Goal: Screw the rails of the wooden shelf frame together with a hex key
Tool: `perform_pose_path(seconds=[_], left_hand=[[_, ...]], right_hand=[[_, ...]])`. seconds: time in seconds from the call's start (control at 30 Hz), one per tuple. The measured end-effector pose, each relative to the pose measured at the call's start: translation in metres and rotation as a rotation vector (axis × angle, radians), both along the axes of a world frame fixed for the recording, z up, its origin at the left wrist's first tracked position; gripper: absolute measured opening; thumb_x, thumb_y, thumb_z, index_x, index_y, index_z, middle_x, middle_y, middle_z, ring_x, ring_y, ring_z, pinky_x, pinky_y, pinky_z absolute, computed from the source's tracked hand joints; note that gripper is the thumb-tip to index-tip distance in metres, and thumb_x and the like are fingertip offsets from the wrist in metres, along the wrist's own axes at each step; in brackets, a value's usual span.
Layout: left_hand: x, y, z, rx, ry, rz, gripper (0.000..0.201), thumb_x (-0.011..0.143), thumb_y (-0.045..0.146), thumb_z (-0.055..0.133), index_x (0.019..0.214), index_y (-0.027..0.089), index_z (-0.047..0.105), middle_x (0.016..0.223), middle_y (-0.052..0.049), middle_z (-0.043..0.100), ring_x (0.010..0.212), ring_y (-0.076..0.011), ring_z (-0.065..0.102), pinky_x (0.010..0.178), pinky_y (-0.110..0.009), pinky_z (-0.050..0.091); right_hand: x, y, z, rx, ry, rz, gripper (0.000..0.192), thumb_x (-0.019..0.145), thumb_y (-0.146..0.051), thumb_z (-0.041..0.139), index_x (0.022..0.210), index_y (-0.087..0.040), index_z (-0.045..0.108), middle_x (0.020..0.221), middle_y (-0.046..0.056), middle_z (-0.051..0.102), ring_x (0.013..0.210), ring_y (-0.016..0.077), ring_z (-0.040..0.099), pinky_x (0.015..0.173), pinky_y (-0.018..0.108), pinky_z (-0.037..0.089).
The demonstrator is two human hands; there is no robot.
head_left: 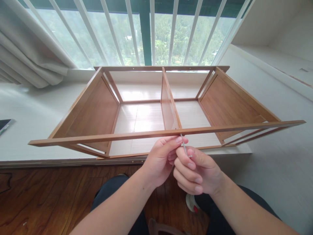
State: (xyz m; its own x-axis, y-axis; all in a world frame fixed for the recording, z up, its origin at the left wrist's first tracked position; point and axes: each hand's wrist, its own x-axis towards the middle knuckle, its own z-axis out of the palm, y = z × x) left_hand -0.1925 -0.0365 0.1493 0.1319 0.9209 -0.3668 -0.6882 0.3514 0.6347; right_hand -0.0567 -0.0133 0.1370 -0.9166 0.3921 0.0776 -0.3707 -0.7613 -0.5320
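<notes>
Two hands on a slim metal rod at the front rail of a brown wooden frame.
The grey rod [184, 147], bent at its near end, tilts toward 11 o'clock, its far end at the front rail [127, 134] by the divider [170, 104]. The left hand [158, 161] pinches it with thumb and fingertips; the right hand [195, 171], fingers curled in, grips its lower end. The open, panelled wooden frame [94, 114] spreads from the hands' 9 o'clock through 12 to nearly 3.
</notes>
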Motion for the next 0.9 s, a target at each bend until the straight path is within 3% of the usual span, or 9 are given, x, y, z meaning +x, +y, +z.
perform_pose_path(seconds=[0.23,0.43,0.73,0.9], left_hand=[[0.0,-0.001,-0.001,-0.015,0.037,0.023,0.032,0.07,0.042,0.086,0.077,0.013,0.075,0.046,0.004,0.049,0.045,-0.0055,0.04,0.048,-0.019,0.026],[0.0,0.0,0.001,0.008,0.022,0.008,0.031,0.07,0.041,0.085,0.075,0.013,0.075,0.046,0.004,0.049,0.044,-0.0055,0.04,0.048,-0.019,0.025],[0.0,0.0,-0.002,0.05,0.021,-0.016,0.031,0.072,0.043,0.083,0.077,0.013,0.073,0.045,0.007,0.039,0.044,-0.0055,0.034,0.045,-0.018,0.026],[0.0,0.001,-0.002,0.044,-0.007,-0.075,0.032,0.072,0.044,0.081,0.083,0.015,0.074,0.045,0.009,0.033,0.039,-0.007,0.035,0.043,-0.019,0.03]], right_hand=[[-0.005,-0.002,0.001,-0.037,-0.002,-0.026,0.034,0.1,-0.038,0.058,0.072,-0.019,0.054,0.049,-0.009,0.037,0.037,0.0069,0.032,0.036,0.014,0.037],[-0.003,-0.001,0.008,0.015,-0.13,-0.058,0.035,0.098,-0.037,0.06,0.069,-0.017,0.055,0.045,-0.01,0.036,0.034,0.0059,0.032,0.034,0.015,0.033],[-0.005,-0.01,0.018,0.282,-0.506,-0.439,0.042,0.088,-0.044,0.072,0.061,-0.017,0.054,0.039,-0.009,0.039,0.031,0.0055,0.038,0.035,0.017,0.027],[-0.004,-0.012,0.02,0.326,-0.564,-0.519,0.042,0.087,-0.044,0.074,0.06,-0.015,0.06,0.038,-0.006,0.046,0.032,0.0063,0.043,0.037,0.018,0.034]])
